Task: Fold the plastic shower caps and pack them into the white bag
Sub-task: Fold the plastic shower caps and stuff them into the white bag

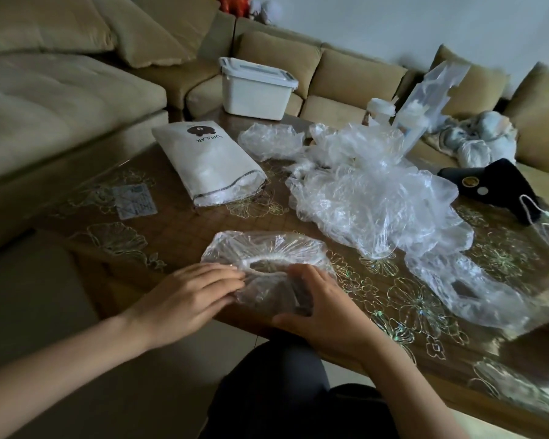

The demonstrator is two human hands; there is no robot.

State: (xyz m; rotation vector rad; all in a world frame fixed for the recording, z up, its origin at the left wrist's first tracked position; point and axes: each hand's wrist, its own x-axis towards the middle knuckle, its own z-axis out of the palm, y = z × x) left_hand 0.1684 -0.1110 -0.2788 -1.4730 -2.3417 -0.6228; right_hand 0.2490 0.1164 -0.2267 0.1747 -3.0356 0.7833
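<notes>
A clear plastic shower cap (267,251) lies at the table's near edge with its elastic ring facing up. My left hand (187,296) rests flat on its left side, fingers straight. My right hand (317,305) lies on its right side, fingers over the plastic and thumb at the near edge. The white bag (210,163) lies further back on the left, its dark-trimmed mouth open toward me. A heap of loose clear caps (371,191) sits at centre right. One cap (270,141) lies behind the bag and another (469,286) at the near right.
The table (403,299) has a floral cover. On it stand a white lidded box (254,90) at the back, a clear package (425,103) beside a cup, a black pouch (501,188) with a white cord at right, and a small card (133,201) at left. Sofas surround it.
</notes>
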